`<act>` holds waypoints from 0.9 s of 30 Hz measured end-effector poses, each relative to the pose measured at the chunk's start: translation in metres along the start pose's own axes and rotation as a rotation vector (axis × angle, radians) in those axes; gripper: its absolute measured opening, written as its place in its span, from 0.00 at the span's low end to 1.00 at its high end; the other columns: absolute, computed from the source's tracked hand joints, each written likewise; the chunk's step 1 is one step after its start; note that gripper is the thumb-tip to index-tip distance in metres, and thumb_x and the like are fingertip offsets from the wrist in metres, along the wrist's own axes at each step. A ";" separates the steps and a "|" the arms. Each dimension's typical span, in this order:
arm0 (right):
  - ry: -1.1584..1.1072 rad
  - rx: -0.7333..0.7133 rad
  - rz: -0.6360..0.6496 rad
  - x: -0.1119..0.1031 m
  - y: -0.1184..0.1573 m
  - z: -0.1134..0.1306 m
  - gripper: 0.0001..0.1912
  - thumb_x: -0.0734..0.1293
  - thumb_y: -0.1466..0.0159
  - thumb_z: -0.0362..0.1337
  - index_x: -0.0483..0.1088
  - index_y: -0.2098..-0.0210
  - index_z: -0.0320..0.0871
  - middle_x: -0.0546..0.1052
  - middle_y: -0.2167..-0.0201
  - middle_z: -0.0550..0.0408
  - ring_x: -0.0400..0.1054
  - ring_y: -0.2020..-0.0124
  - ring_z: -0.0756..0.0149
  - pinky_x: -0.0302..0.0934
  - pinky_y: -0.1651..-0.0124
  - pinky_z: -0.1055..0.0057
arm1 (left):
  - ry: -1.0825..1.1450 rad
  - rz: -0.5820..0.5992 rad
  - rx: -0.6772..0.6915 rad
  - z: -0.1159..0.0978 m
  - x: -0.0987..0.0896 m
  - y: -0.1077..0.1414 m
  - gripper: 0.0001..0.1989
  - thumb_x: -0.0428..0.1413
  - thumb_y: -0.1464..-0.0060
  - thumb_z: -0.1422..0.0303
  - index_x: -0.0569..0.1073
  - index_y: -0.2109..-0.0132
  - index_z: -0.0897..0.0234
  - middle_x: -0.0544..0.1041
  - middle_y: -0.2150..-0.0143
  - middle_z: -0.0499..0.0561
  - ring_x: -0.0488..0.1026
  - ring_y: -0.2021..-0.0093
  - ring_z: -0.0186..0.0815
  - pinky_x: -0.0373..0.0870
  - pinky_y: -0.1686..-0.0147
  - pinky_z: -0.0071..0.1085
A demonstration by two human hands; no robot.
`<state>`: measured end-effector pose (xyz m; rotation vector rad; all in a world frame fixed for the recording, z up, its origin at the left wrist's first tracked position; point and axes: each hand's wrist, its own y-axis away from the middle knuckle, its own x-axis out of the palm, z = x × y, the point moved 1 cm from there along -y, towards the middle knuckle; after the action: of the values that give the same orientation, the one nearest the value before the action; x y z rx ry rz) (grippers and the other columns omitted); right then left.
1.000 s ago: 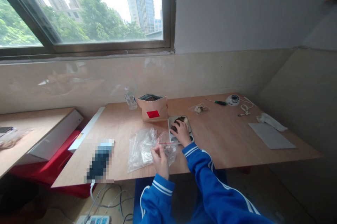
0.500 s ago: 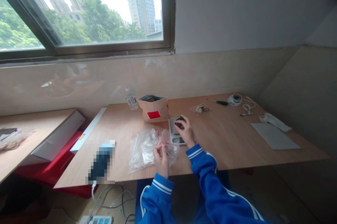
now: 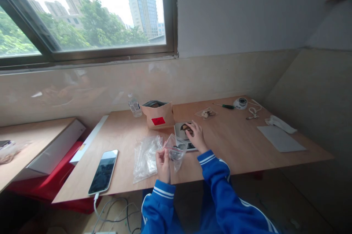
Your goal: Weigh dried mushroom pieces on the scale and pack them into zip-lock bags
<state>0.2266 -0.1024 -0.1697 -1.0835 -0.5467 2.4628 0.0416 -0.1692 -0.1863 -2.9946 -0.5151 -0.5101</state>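
Note:
My left hand pinches the edge of a small clear zip bag with a red seal line. The bag hangs open to the right, partly in front of a kitchen scale. Over the scale's plate, my right hand has its fingers closed on a dark brown, dried-looking piece; its exact kind is unclear. Just behind the scale stands an open kraft paper pouch with a red label and brown contents. A heap of clear plastic bags lies left of my left hand.
A phone on a cable lies at the left front. Behind are a clear bottle and a bag of pale pieces. Toward the right are a screwdriver, a dome camera, and a white sheet.
The view has shifted slightly. The clear bag in my left hand has swung nearer the scale. My right hand has tilted, and the brown piece shows a lighter side.

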 end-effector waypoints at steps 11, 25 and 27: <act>0.254 -0.048 0.174 0.032 -0.025 -0.029 0.16 0.63 0.37 0.40 0.73 0.52 0.45 0.71 0.57 0.45 0.62 0.54 0.54 0.57 0.48 0.57 | 0.016 0.089 -0.023 -0.001 0.000 0.005 0.16 0.61 0.52 0.56 0.67 0.69 0.63 0.78 0.62 0.53 0.75 0.55 0.39 0.69 0.51 0.38; -0.268 0.019 0.249 -0.023 -0.017 0.026 0.14 0.64 0.38 0.44 0.75 0.61 0.43 0.78 0.63 0.51 0.72 0.62 0.61 0.65 0.57 0.66 | 0.045 0.104 -0.061 0.006 0.005 -0.004 0.17 0.61 0.53 0.56 0.66 0.69 0.63 0.76 0.52 0.56 0.73 0.49 0.41 0.68 0.50 0.38; -0.200 -0.033 0.376 -0.036 -0.015 0.043 0.12 0.66 0.40 0.43 0.76 0.63 0.44 0.78 0.65 0.52 0.72 0.63 0.61 0.65 0.59 0.66 | 0.041 0.096 -0.052 0.005 0.007 -0.006 0.17 0.61 0.53 0.55 0.66 0.69 0.63 0.77 0.55 0.55 0.73 0.50 0.40 0.69 0.50 0.38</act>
<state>0.2197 -0.1153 -0.1138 -1.0371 -0.4789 2.9208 0.0479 -0.1610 -0.1883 -3.0322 -0.3589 -0.5843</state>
